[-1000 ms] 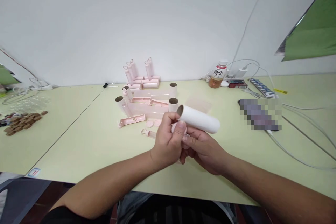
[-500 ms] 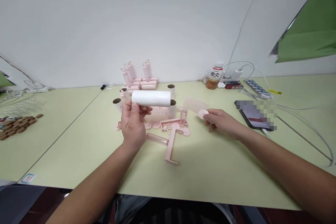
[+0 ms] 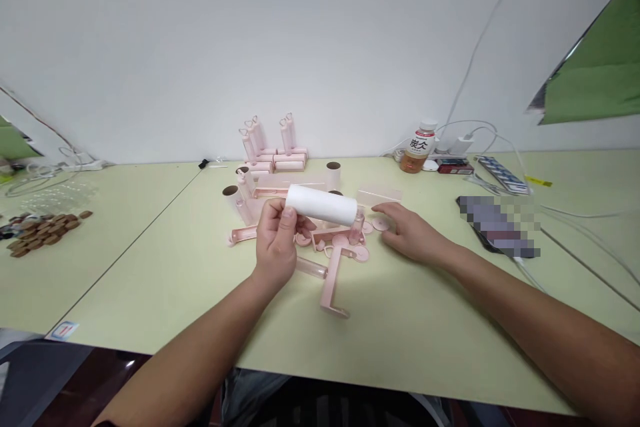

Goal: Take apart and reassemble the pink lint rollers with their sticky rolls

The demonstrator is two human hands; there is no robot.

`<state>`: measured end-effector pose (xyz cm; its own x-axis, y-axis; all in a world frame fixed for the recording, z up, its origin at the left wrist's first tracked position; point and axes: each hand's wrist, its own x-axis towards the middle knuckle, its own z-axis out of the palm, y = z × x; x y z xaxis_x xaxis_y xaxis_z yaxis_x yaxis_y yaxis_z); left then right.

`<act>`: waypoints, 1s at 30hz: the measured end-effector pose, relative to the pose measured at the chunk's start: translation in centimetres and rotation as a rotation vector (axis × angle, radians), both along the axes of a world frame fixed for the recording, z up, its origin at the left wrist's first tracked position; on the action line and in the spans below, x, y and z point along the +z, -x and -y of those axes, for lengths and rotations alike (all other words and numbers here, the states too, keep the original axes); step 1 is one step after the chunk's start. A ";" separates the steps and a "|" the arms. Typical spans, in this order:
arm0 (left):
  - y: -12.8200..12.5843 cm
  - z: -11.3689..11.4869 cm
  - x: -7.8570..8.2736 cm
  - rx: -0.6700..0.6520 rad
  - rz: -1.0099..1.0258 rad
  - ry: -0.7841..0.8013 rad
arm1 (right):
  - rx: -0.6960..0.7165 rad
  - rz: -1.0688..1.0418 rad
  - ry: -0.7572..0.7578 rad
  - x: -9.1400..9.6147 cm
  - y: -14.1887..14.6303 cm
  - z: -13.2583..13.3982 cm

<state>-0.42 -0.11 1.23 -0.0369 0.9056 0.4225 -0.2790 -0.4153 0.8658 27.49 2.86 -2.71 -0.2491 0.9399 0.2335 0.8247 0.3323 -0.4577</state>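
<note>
My left hand (image 3: 278, 243) is wrapped round a white lint roller refill (image 3: 323, 204), holding it nearly level above the pink parts, its right end tipped slightly down. My right hand (image 3: 413, 235) has its fingers apart beside a round pale pink disc (image 3: 381, 223) lying on the table. Below the refill lie a pink L-shaped handle (image 3: 329, 287) and a clear pink tube (image 3: 311, 267). Another short clear tube (image 3: 357, 230) stands at the refill's right end. More pink discs (image 3: 361, 253) lie close by, partly overlapped by other parts.
Refills with brown cores (image 3: 333, 175) stand behind. Pink rollers with wire loops (image 3: 251, 140) stand against the wall among pink boxes (image 3: 290, 165). To the right are a drink bottle (image 3: 415, 150), a phone (image 3: 493, 227) and white cables. Brown pieces (image 3: 47, 233) are heaped at far left.
My right hand has let go of the pink disc, which now lies on the table, and its fingers have opened. My left hand has moved right and slightly down with the refill, tilting it.
</note>
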 end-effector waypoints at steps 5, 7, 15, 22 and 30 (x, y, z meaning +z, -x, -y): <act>-1.2 1.0 -0.5 -0.139 -0.084 -0.024 | -0.071 -0.564 -0.042 3.9 0.9 2.6; -1.6 1.7 -0.9 -0.168 -0.133 -0.047 | 0.123 -0.732 0.013 5.3 2.2 4.1; -0.3 1.2 -1.0 -0.125 -0.508 -0.166 | -0.047 -0.834 -0.066 6.8 2.2 4.9; 2.4 -0.1 2.1 -0.222 -1.253 -0.198 | -0.421 -0.356 -0.277 5.8 -2.8 1.4; 2.9 0.1 1.6 -0.409 -1.724 -0.241 | -0.354 0.002 -0.172 2.3 -2.2 -0.5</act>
<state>-3.31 -0.26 2.82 0.7347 0.6612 -0.1516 0.6780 -0.7078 0.1984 29.72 3.35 -0.45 0.0831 0.9148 0.3954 0.9028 0.0989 -0.4185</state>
